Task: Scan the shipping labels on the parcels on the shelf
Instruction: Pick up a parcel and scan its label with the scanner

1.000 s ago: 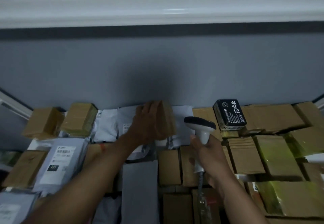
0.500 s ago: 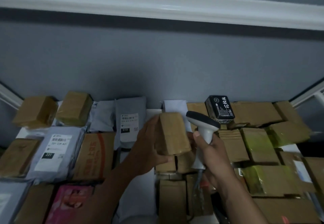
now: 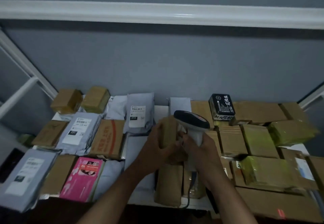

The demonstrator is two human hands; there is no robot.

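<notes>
With our left hand (image 3: 157, 146) gripping the small brown parcel (image 3: 168, 132) upright just beside the handheld scanner (image 3: 192, 123) clasped in our right hand (image 3: 201, 146), we should turn its label, hidden from us, squarely toward the scanner head.

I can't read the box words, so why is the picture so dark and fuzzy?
Head view: the light is dim, so the brown parcels look muddy; the left hand, the small box it holds and the right hand gripping the scanner are smeared by motion; the right-edge parcels blur too; the wide lens bends the white rail; the label marked 010 stays fairly sharp.
</notes>
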